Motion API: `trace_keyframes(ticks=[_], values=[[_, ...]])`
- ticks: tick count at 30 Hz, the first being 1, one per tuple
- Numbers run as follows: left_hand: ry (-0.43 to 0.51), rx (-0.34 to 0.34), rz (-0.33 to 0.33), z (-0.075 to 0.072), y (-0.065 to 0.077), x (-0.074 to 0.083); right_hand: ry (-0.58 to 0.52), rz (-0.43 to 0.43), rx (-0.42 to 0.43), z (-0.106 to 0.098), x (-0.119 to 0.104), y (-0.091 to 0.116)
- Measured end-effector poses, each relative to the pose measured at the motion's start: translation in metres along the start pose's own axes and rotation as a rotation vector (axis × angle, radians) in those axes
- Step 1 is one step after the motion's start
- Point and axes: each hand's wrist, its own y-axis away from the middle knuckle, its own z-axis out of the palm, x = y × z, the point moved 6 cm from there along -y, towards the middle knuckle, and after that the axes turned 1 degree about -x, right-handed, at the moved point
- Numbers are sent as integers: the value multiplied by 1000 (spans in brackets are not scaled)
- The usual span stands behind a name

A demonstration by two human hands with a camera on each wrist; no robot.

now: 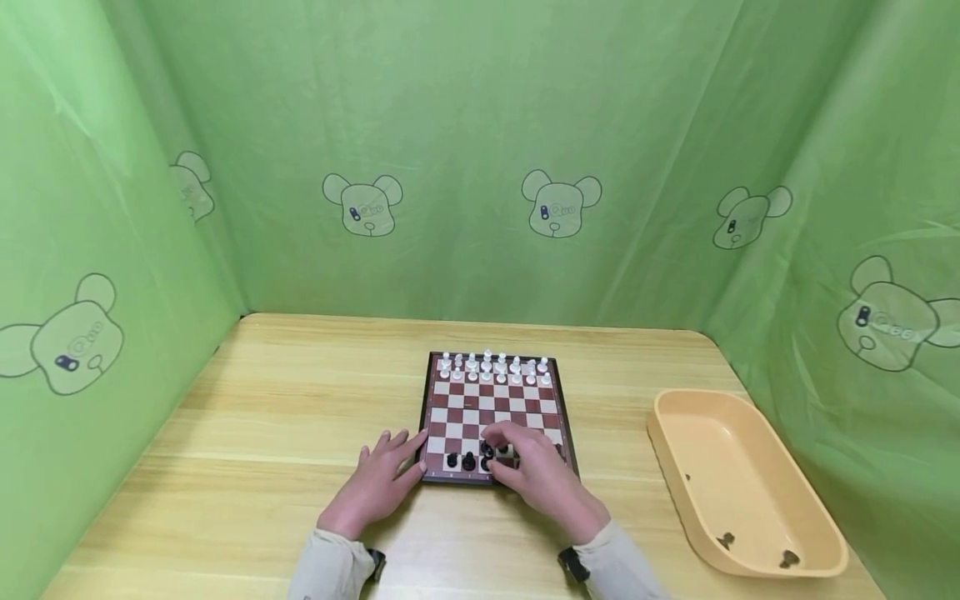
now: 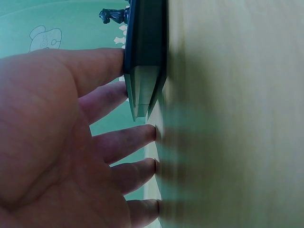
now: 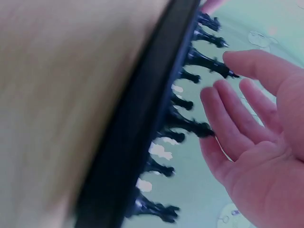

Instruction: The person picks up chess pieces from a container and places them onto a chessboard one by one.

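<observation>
A folding chessboard (image 1: 455,415) lies on the table, with white chess pieces (image 1: 487,367) in two rows along its far side. Several black chess pieces (image 3: 183,124) stand along the near side. My left hand (image 1: 381,475) rests at the board's left edge, its thumb and index finger touching the side and the other fingertips on the table. Over the near side is my right hand (image 1: 543,475), thumb and fingertips apart around a tall black piece (image 3: 209,61). Whether they touch that piece is unclear. The right hand hides part of the near row in the head view.
An orange tray (image 1: 671,475) stands to the right of the board, holding a few dark chess pieces (image 1: 789,558). The wooden table (image 1: 300,375) is enclosed by green cloth walls (image 1: 465,275) printed with mouse-like heads.
</observation>
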Motion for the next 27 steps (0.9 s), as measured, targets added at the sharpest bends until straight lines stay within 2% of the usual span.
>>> trace_keyframes(ticks=[3, 6, 9, 13, 21, 27], values=[[1, -2, -1, 0, 0, 0, -8, 38, 18, -11, -1, 5], [1, -1, -4, 1, 0, -1, 5, 41, 41, -26, 1, 12], [3, -1, -5, 1, 0, -1, 26, 45, 79, -46, 6, 21], [5, 2, 0, 1, 0, 0, 51, 105, 154, -77, 17, 37], [9, 5, 7, 1, -1, -1, 75, 199, 303, -141, 38, 77], [2, 4, 6, 2, -1, -3, 119, 329, 352, -169, 65, 111]])
